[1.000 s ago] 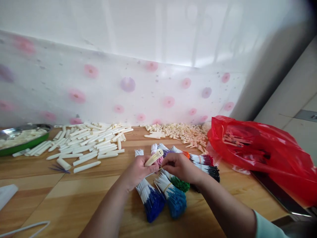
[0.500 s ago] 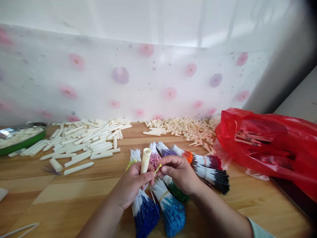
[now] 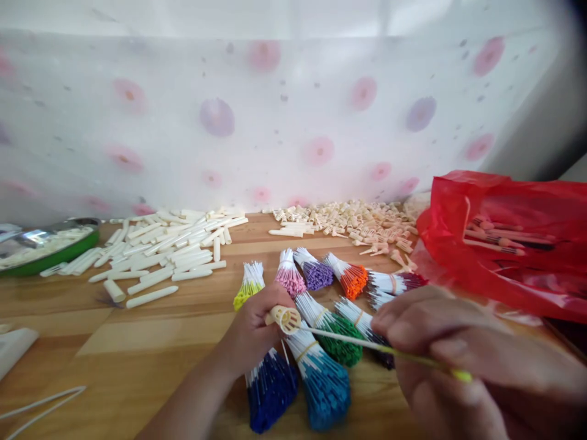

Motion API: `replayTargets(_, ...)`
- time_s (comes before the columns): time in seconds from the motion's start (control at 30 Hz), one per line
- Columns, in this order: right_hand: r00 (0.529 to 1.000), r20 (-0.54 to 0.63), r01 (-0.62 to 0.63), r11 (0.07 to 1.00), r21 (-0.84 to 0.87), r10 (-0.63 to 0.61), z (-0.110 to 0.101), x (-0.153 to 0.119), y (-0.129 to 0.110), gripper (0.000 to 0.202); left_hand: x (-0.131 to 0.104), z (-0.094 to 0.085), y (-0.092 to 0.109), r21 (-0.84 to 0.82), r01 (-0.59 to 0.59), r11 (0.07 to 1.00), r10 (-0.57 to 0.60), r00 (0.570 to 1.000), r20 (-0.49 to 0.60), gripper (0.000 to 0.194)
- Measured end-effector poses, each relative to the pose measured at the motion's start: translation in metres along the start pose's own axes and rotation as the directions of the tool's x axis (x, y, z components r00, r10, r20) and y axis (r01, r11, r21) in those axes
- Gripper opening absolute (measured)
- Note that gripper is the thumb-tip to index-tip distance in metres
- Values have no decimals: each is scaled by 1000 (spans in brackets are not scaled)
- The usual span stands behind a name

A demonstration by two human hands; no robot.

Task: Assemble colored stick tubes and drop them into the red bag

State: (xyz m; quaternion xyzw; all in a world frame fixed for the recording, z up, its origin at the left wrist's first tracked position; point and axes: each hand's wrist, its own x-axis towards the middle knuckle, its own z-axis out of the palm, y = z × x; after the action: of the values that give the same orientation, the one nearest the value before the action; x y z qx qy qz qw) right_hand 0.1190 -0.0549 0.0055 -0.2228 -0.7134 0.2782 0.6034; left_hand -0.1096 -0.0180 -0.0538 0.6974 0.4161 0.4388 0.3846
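Observation:
My left hand (image 3: 255,327) is closed round a cream slotted pen barrel (image 3: 286,319), its open slotted end facing right and towards me. Nearer the camera, my blurred right hand (image 3: 463,354) pinches a thin white pen refill (image 3: 346,337) with a yellow end. The refill's white tip reaches the barrel's mouth; whether it is inside I cannot tell. Around my hands lie bundles of refills: a dark blue bundle (image 3: 271,391), a light blue bundle (image 3: 324,385), a green bundle (image 3: 342,339), a yellow bundle (image 3: 247,290), a pink bundle (image 3: 290,276), a purple bundle (image 3: 316,272) and an orange bundle (image 3: 351,276).
White pen tubes (image 3: 169,247) are heaped at the back left, beside a green-rimmed dish (image 3: 64,252). Small cream parts (image 3: 353,220) form a pile at the back. A red plastic bag (image 3: 449,226) with pinkish sticks stands right. A white cord (image 3: 46,397) lies front left.
My right hand has drawn away from the left, towards the camera and right, with the yellow refill. The barrel has tipped from nearly upright to point right. The view has shifted slightly.

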Motion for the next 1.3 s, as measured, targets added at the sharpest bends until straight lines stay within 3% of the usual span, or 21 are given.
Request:
replayTargets(0.1,992,31,125,982,-143,-122,7,0,-5,28,0,2,1,22,-26,999,26,999,29,20)
replayTargets(0.27,971,208,165,961,-222,-119,15,7,-6,48,-2,3,3,47,-16,999,13,999,48,17)
replayTargets(0.53,956,199,258,940,-222,-215,17,13,-1,35,0,1,0,44,-75,996,74,997,33,14)
replayTargets(0.67,965,176,235,939,-252,-195,19,14,-1,33,0,-1,1,85,-114,990,109,992,62,19)
replayTargets(0.83,977,113,203,951,-235,-181,28,12,17,26,-3,-2,10,148,-145,978,136,988,67,45)
replayTargets(1.03,987,123,139,934,-329,-104,36,8,45,20,-5,-3,7,372,-155,915,201,976,-86,36)
replayTargets(1.3,989,128,114,948,-298,-79,30,17,48,12,-6,-6,4,510,-230,829,325,940,-103,35)
